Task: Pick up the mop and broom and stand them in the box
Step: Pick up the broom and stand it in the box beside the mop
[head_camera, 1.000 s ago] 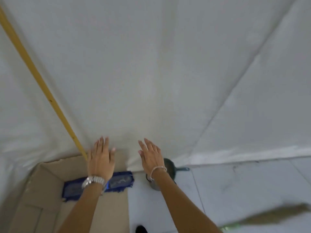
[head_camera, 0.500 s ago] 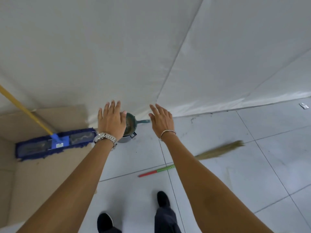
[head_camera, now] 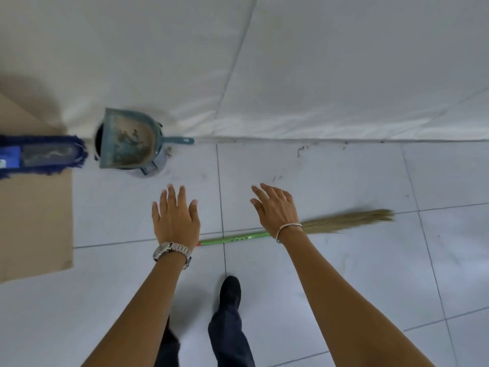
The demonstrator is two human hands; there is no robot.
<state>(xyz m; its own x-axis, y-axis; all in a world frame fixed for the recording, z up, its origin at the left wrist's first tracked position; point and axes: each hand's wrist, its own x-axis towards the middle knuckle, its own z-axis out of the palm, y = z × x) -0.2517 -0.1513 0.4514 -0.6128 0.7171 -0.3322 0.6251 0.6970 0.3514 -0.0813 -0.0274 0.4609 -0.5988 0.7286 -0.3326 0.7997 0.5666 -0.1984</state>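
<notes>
A white padded wall (head_camera: 291,62) fills the far half of the view, meeting a pale grey tiled floor (head_camera: 344,260). At the left edge stands one brown cardboard box (head_camera: 34,221), and the one blue fringed flat mop head (head_camera: 45,156) rests in it, its long axis running left to right; its handle is out of view. Just right of the box, against the wall, one dirty teal plastic dustpan (head_camera: 127,144) sits on a small grey bin (head_camera: 154,165), its handle pointing right.

One broom with a green stick and straw bristles (head_camera: 344,222) lies flat on the floor, its long axis left to right and slightly tilted, bristles to the right and farther away, the red-tipped stick end to the left and nearer. It passes under the right wrist; whether it reaches under the left hand cannot be told.

Two bare forearms reach forward. The left hand (head_camera: 176,221), wearing a metal wristwatch (head_camera: 172,251), and the right hand (head_camera: 277,210), wearing a thin silver bangle (head_camera: 288,229), hover palm down above the broom, fingers spread, each holding nothing, set apart from each other. Two dark-trousered legs and one black shoe (head_camera: 230,290) show below.
</notes>
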